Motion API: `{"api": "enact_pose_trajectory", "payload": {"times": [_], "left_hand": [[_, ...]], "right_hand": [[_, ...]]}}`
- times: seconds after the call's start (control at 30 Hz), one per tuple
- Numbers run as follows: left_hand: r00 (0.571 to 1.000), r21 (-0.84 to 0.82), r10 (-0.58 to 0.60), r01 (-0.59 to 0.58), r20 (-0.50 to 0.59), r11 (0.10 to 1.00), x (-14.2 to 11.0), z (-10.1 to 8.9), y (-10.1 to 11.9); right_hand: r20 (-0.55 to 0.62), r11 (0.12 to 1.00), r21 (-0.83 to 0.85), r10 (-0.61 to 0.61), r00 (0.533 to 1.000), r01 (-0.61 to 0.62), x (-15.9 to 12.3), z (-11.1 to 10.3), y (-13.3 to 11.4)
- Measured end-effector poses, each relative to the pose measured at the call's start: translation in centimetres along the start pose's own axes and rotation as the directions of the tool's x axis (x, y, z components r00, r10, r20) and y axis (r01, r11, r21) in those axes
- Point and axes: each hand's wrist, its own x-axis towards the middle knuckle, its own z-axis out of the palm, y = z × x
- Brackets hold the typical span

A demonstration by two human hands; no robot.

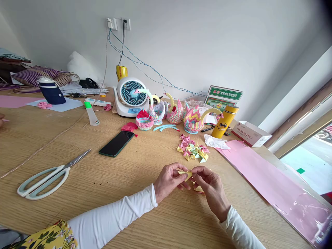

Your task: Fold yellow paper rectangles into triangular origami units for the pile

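Note:
My left hand [169, 181] and my right hand [209, 185] meet over the table, both closed on a small folded piece of yellow paper [185, 174]. Thumbs and fingertips pinch it from either side. Beneath my right hand, more yellow folded paper [198, 189] shows in part, mostly hidden by the fingers. Just beyond my hands lies a loose pile of folded paper triangles [193, 149] in pink, yellow and pale green. Farther back stand several paper swans [193, 121] built from such pieces, beside a round pink paper basket [144, 121].
Scissors [49, 180] lie at the left, a phone [117, 143] nearer the middle. A glue bottle [91, 114], a small fan [132, 95], a yellow flask [225, 121] and a sticky note box [251, 134] stand farther back. Pink paper sheets [269, 180] cover the right edge. Another person's fingers [2, 119] show at far left.

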Motion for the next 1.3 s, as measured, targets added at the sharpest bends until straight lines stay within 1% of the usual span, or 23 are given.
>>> {"api": "enact_pose_trajectory", "payload": {"times": [0.17,0.33,0.43,0.5,0.6,0.7,0.8,0.9,1.03,1.17,1.3], "left_hand": [[1.0,-0.057,-0.025,0.024,-0.002,0.998,-0.2,0.3,0.3],[0.998,-0.154,-0.052,0.055,0.023,0.987,0.1,0.0,0.0],[0.989,-0.225,-0.09,0.115,0.116,0.967,0.3,-0.4,0.0],[0.977,-0.255,-0.116,0.16,0.18,0.954,0.5,-0.7,0.1],[0.973,-0.177,-0.14,0.173,0.186,0.969,0.5,-0.8,0.1],[0.974,-0.072,-0.113,0.13,0.197,0.989,0.5,-0.8,0.0],[0.974,-0.067,-0.09,0.106,0.21,0.992,0.5,-0.9,-0.3],[0.975,-0.074,-0.088,0.105,0.204,0.992,0.6,-1.0,-0.4],[0.981,-0.026,-0.075,0.08,0.18,0.996,0.5,-1.0,-0.2],[0.982,0.009,-0.045,0.045,0.181,0.999,0.4,-1.0,-0.1],[0.993,0.023,-0.002,-0.001,0.122,1.0,0.4,-0.7,-0.2]], "right_hand": [[0.004,1.0,0.026,0.009,1.0,-0.009,0.0,-0.1,0.0],[-0.008,0.999,-0.035,-0.029,1.0,0.029,0.1,0.1,-0.4],[0.006,0.993,-0.102,-0.066,0.998,0.066,0.0,0.0,-0.5],[0.037,0.981,-0.159,-0.105,0.994,0.109,0.0,-0.3,-0.4],[0.089,0.957,-0.238,-0.15,0.985,0.167,-0.2,-0.5,-0.3],[0.098,0.964,-0.223,-0.128,0.987,0.147,-0.1,-0.6,-0.3],[0.081,0.975,-0.171,-0.132,0.988,0.144,0.0,-0.5,-0.3],[0.047,0.975,-0.161,-0.147,0.988,0.153,0.0,-0.3,-0.3],[0.032,0.986,-0.101,-0.131,0.991,0.134,-0.1,-0.2,-0.3],[0.028,0.991,-0.039,-0.131,0.991,0.132,-0.2,-0.2,-0.5],[0.003,0.991,-0.06,-0.119,0.993,0.119,-0.2,-0.1,-0.6]]}}
